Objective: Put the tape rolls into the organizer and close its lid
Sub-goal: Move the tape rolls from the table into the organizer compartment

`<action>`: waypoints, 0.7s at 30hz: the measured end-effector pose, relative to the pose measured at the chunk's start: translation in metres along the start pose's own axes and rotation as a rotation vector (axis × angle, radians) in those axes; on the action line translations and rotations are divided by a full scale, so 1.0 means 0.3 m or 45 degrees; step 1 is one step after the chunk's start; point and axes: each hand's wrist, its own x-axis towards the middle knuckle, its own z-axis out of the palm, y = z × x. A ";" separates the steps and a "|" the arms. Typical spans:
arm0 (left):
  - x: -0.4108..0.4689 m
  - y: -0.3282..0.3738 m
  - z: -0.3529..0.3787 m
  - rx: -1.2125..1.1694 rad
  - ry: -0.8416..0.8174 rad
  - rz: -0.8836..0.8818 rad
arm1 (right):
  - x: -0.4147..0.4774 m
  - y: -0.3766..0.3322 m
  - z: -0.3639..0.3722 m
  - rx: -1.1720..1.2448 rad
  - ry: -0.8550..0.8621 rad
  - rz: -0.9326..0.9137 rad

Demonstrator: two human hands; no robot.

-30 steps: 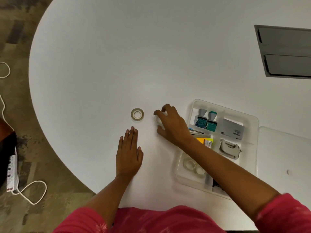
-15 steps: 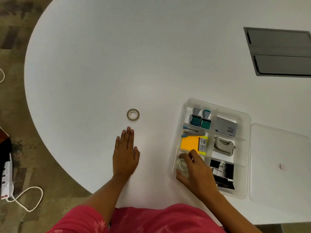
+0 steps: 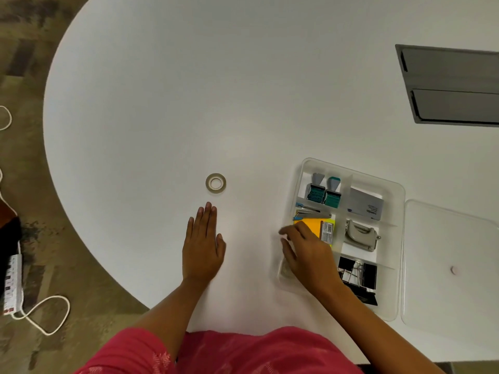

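Nearest the body, the right hand (image 3: 307, 255) hangs over the near-left corner of the organizer (image 3: 391, 265), fingers loosely spread and clamped on nothing that shows (its palm hides the compartment beneath, so what lies there cannot be told). Just left of it, well apart, the left hand (image 3: 203, 249) lies flat on the table (image 3: 162, 103), fingers together, holding nothing.

Beyond the left fingertips, a short way farther out, sits the one tape roll (image 3: 215, 183) in plain view, flat on its side, apart from both hands. To the right of the right hand lie binder clips (image 3: 356, 276), a hole punch (image 3: 360, 236) and orange sticky notes (image 3: 314, 225). The lid (image 3: 453, 268) rests flat just beyond the organizer's far-right side, off the box.

Handling judgement: roll looks light, stiff, smooth-rimmed. Best hold: pinch across the outer rim, or thumb through the core. Slip risk seems low. Lid is thin clear plastic, likely flexes; take it by two edges.
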 end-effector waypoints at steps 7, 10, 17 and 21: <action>0.004 -0.005 0.010 0.030 -0.017 -0.009 | 0.262 -0.161 0.053 0.066 -0.041 -0.282; 0.005 -0.003 0.011 0.038 -0.010 -0.018 | 0.368 -0.207 0.126 0.002 -0.118 -0.370; 0.005 0.001 0.011 0.023 -0.007 -0.040 | 0.535 -0.259 0.221 -0.327 -0.428 -0.475; 0.005 0.003 0.008 0.020 -0.010 -0.034 | 0.537 -0.244 0.256 -0.337 -0.480 -0.421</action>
